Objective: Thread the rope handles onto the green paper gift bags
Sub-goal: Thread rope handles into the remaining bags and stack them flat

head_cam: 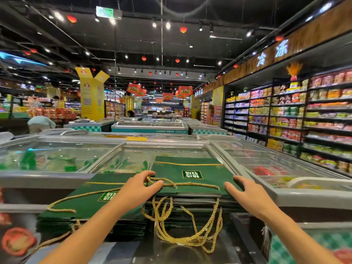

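Two stacks of flat green paper gift bags lie on a chest freezer lid. The right stack (pixel 192 176) is taller, and a gold rope handle (pixel 182 184) lies across its top bag. My left hand (pixel 140 184) rests on that stack's left near corner, its fingers touching the rope's end. My right hand (pixel 242 189) rests with spread fingers on the right near corner. More gold rope loops (pixel 182 225) hang from the stack's front. The left stack (pixel 89 204) is lower, with a gold rope (pixel 76 197) trailing over its top bag.
Glass-lidded chest freezers (pixel 62 159) stretch ahead and to both sides. Stocked shelves (pixel 304 115) line the right wall. A person bends over at the far left (pixel 41 123). A yellow pillar (pixel 92 96) stands beyond the freezers.
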